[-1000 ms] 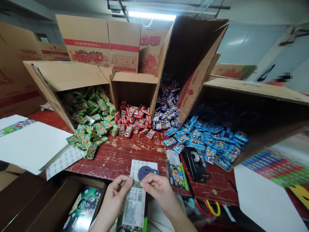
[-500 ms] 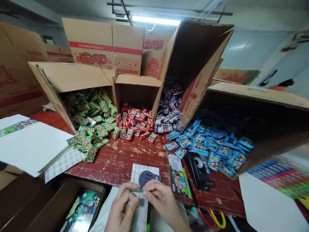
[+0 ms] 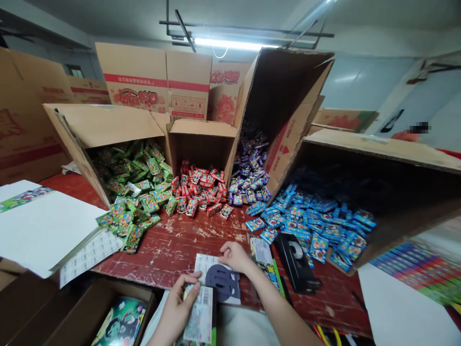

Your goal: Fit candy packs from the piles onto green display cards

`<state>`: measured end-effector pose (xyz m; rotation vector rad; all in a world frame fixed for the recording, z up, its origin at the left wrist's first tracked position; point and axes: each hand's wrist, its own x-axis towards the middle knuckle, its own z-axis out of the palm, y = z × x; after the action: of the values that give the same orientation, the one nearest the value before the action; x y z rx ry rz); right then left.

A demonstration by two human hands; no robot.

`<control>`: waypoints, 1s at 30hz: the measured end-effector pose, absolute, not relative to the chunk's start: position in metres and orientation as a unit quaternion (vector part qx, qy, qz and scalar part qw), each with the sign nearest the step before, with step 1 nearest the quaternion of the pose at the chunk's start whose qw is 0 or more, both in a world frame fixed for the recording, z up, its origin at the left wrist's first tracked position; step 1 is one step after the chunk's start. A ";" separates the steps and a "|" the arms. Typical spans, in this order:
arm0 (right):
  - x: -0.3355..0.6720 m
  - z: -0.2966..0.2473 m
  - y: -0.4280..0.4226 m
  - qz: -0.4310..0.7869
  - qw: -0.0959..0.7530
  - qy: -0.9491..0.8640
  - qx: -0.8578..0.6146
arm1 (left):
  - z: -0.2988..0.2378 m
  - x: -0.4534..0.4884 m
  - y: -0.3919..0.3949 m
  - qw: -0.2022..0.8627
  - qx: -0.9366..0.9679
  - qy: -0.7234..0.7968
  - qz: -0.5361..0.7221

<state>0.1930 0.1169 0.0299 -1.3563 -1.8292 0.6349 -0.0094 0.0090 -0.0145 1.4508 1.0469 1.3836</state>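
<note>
While your left hand (image 3: 180, 302) pinches the flat printed packet with the white barcode label (image 3: 200, 317) at the near edge of the worn red counter (image 3: 173, 245), keep that grip firm so the packet lies flat and does not slide. Further right, your right hand (image 3: 234, 255) rests with its fingers spread loose on the white sticker sheet (image 3: 209, 263); peel slowly from a corner, holding nothing else.

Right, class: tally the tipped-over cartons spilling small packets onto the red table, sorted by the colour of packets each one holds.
Green packets: 1 carton
Red packets: 1 carton
Purple packets: 1 carton
Blue packets: 1 carton
Total: 4 cartons
</note>
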 end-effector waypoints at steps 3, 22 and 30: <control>0.191 0.031 0.114 0.238 0.384 -0.732 -0.510 | -0.017 -0.007 0.015 0.438 0.590 0.410 0.540; 0.179 0.046 0.103 0.334 0.340 -0.759 -0.444 | -0.015 -0.004 0.014 0.424 0.597 0.419 0.536; 0.174 0.055 0.104 0.338 0.318 -0.766 -0.444 | -0.019 -0.008 0.012 0.418 0.612 0.411 0.531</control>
<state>0.1740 0.1042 0.0553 -1.1684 -2.0151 0.8896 -0.0078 0.0116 -0.0187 1.5344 1.0322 1.3316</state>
